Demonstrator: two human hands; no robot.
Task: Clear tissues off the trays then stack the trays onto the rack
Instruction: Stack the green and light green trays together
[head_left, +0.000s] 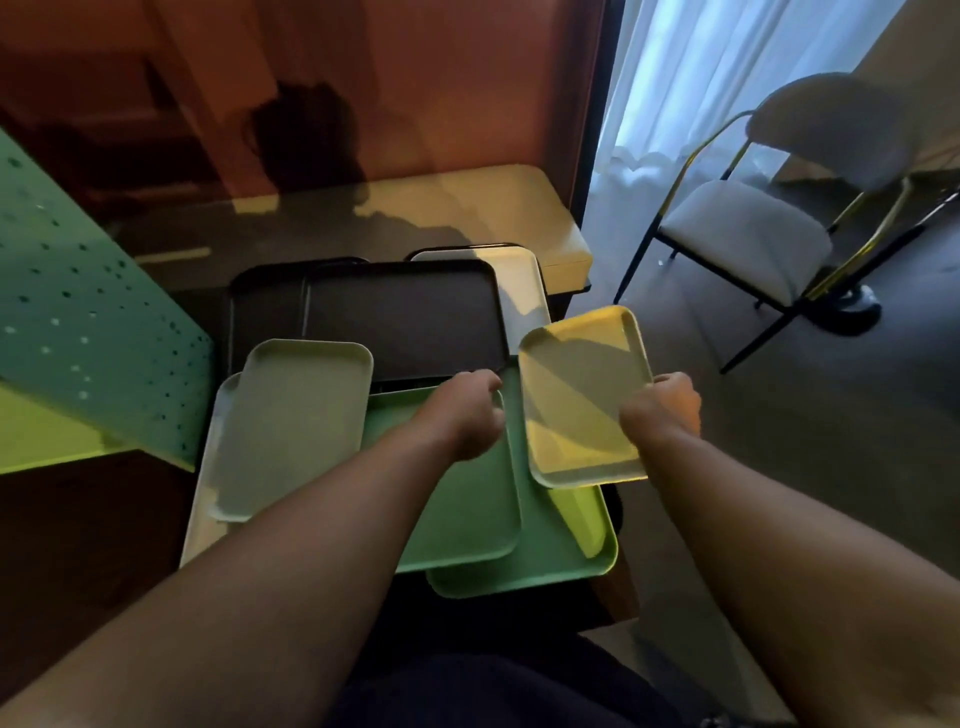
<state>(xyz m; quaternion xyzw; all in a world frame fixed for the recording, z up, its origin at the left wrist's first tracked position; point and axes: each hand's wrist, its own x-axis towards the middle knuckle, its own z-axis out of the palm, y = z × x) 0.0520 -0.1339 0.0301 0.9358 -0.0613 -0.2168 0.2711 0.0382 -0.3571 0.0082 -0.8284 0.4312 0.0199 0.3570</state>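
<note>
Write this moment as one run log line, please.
right hand: holds yellow tray by its edge | left hand: at black tray near edge, grip unclear | tissues: none visible

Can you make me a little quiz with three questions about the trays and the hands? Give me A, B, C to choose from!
1. Where is the yellow tray?
A. At the right of the pile, held up by the right hand
B. On the chair
C. Under the black trays

2. What colour is the tray just beyond the left hand?
A. Red
B. Black
C. Blue

3. What is the right hand doing?
A. Hanging with nothing in it
B. Lying flat on the floor
C. Gripping the yellow tray's edge

Answers:
1. A, because the yellow tray sits tilted at the pile's right side, with the right hand on its edge.
2. B, because the black tray lies directly past the left hand.
3. C, because the fingers curl round the yellow tray's right edge.
</note>
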